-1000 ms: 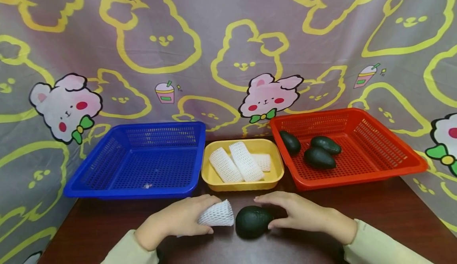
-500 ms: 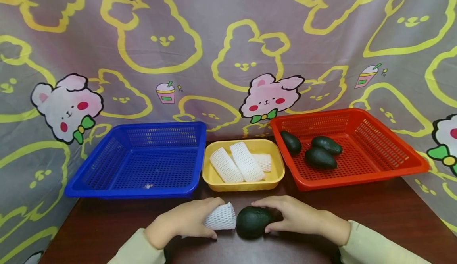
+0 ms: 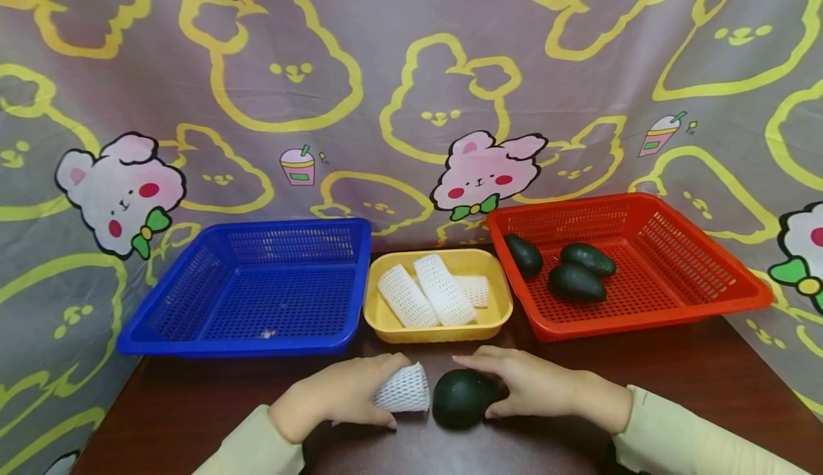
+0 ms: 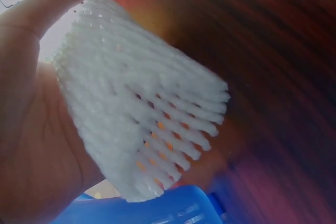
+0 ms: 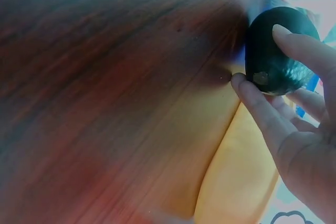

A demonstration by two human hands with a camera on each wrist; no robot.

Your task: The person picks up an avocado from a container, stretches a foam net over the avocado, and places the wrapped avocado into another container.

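A person's left hand has its grip around a white foam net sleeve, thumb on the near side and fingers curving over the far side, so that the open mesh end points toward the right hand. The right hand's grip is closed about the wide, dark green avocado, with the thumb on one side and fingertips on the other, as the right wrist view also shows. The held avocado is just in front of the mouth of the held sleeve, outside it, with a slight gap between them. Both are near the middle of the dark brown wooden worktop, in front of a yellow tray in which three more foam nets lie, two slanting side by side and one partly behind them. To the left of the tray stands a blue basket with a small pale scrap on its floor; to the right, a red basket holds three avocados, two together and one against the left wall. Behind everything hangs a grey cloth printed with yellow outlines and white rabbits. Pale green cuffs cover both wrists.
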